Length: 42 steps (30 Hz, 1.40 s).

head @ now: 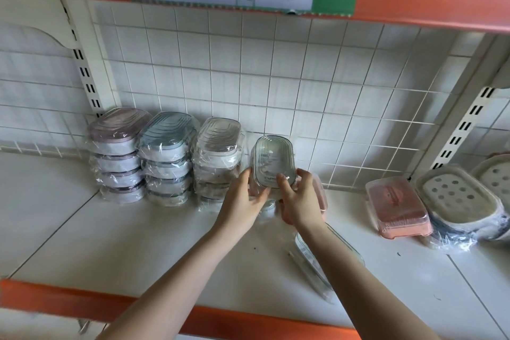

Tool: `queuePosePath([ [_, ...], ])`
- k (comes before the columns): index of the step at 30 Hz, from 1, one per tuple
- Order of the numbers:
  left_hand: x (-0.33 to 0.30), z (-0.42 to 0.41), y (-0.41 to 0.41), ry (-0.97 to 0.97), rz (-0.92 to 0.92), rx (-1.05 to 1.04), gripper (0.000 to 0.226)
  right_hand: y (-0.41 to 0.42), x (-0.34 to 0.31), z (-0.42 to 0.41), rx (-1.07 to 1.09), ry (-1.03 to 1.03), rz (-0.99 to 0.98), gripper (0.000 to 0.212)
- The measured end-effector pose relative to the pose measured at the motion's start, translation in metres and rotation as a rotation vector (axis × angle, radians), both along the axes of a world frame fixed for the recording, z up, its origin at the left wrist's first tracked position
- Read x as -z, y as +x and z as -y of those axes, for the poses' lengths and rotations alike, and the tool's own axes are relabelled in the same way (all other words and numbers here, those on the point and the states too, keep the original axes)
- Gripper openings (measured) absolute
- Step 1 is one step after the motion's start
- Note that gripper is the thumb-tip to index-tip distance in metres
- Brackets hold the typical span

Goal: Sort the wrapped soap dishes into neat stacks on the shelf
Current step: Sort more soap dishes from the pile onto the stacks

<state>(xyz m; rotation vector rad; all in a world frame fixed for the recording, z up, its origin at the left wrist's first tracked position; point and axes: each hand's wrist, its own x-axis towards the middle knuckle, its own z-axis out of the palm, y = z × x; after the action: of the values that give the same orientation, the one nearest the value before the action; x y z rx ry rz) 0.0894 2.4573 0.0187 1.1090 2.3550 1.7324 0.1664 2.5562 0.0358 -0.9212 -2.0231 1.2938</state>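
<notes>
1. Three finished stacks are seen along the back of the shelf, at about 10 o'clock from the hands: a pink-lidded stack, a blue-lidded stack just beside it, and a beige-lidded stack next in line. About four wrapped dishes are counted in each; the beige one's bottom layers are partly hidden.
2. A fourth stack is being started just to the right of the beige one. A grey-green wrapped dish is held at its near end by both hands, tilted up toward the grid back panel.
3. The left hand is curled on the dish's left edge, fingers pinching the wrap. The right hand is curled on the right edge, fingers laid over the lid.
4. Something clear and something pink are glimpsed under the hands; whether the held dish rests on them cannot be told.
5. Left to sort, as judged: a clear dish lying on the shelf at 5 o'clock from the hands, partly under the right forearm; a pink dish at 3 o'clock; a perforated beige dish touching it further right, with another cut off at the frame edge.
6. Progress is judged at past half: three stacks done, one in hand, at least four loose pieces remaining.
</notes>
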Motion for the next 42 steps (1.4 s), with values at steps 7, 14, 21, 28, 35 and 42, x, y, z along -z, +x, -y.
queuePosePath([
  [7,0.015,0.007,0.0,-0.073,-0.039,-0.042,0.047,0.004,0.008,0.002,0.011,0.283,0.229,0.055],
  [14,0.018,0.01,0.001,-0.197,-0.068,-0.141,0.046,0.007,0.013,0.008,-0.117,0.317,0.164,0.057],
  [21,0.02,0.014,0.004,-0.264,-0.107,-0.253,0.032,0.004,0.019,0.008,-0.208,0.493,0.181,0.051],
  [28,0.013,0.019,0.014,-0.257,-0.275,-0.281,0.037,-0.005,0.021,0.004,-0.227,0.569,0.233,0.052],
  [35,0.008,0.023,0.017,-0.378,-0.233,-0.196,0.049,-0.003,0.02,0.003,-0.258,0.597,0.275,0.053],
  [42,0.013,0.037,0.022,-0.284,-0.274,-0.259,0.041,0.029,-0.001,-0.002,-0.058,0.574,0.158,0.032],
])
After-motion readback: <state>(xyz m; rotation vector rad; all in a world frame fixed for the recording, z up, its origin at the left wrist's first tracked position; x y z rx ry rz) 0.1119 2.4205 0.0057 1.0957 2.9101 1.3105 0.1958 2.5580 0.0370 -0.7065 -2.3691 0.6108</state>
